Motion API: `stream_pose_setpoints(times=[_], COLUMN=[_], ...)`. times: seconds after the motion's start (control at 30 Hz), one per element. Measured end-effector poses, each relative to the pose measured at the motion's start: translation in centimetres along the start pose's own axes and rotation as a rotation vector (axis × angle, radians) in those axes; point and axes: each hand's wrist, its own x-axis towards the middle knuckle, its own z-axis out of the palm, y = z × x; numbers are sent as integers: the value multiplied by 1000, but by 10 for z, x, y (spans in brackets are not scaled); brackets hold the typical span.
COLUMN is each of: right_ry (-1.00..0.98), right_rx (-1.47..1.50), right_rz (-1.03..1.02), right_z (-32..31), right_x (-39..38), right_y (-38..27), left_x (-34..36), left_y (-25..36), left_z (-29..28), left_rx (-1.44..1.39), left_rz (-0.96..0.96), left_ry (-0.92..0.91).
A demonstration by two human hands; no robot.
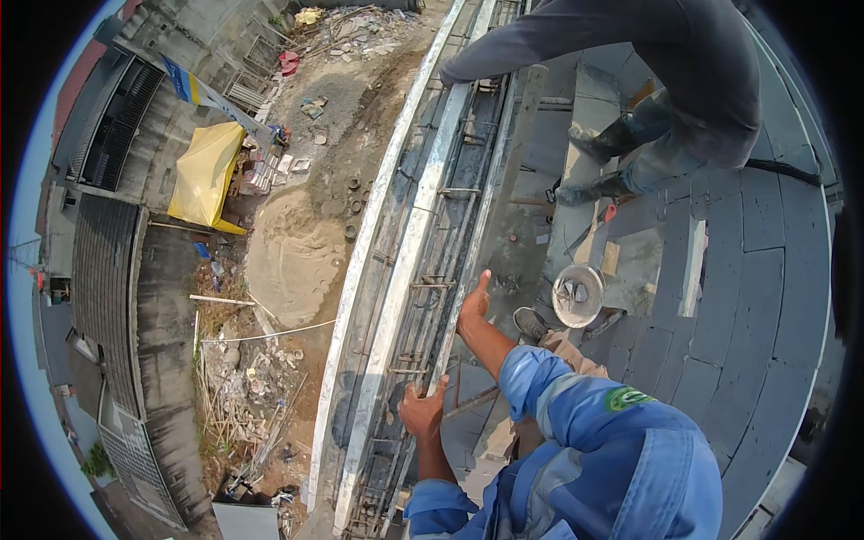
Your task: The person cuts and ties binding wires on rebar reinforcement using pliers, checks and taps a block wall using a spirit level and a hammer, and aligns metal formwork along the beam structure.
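Note:
A long, narrow formwork trough runs from top to bottom, with reinforcing bars (430,285) and stirrups between its pale side boards. My left hand (421,412) is closed over the edge of the near formwork board (469,264), thumb raised. Farther up the same board, my right hand (474,313) grips the edge, its thumb pointing up and its fingers partly hidden. Both arms are in blue sleeves. Beyond my right hand, a co-worker in a dark grey top (693,81) bends over, one arm (522,45) reaching to the formwork; that person's hand is mostly hidden.
A pale bucket (589,315) with some contents stands right of my right hand. Grey sheets (720,297) form the platform, with an opening (693,267) between them. Past the formwork's left side the ground drops far below, with a sand pile (292,256) and a yellow canopy (202,175).

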Motion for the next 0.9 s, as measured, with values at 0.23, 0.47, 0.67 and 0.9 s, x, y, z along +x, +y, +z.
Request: stream_pose_setpoints(times=[0.23,0.47,0.67,0.9], right_ry=[-368,-389,-84,-58], right_rx=[39,-398,-472,-580], right_rz=[123,-404,-667,-854], right_z=[8,-21,15,12], right_x=[-35,-68,-97,-97], right_y=[14,-22,-38,-37], left_x=[0,0,2,-3], left_y=[-25,-36,-41,-24], left_z=[0,6,23,10], left_rx=[7,-99,-118,-62], left_rz=[-18,111,286,197], left_ry=[66,131,235,196])
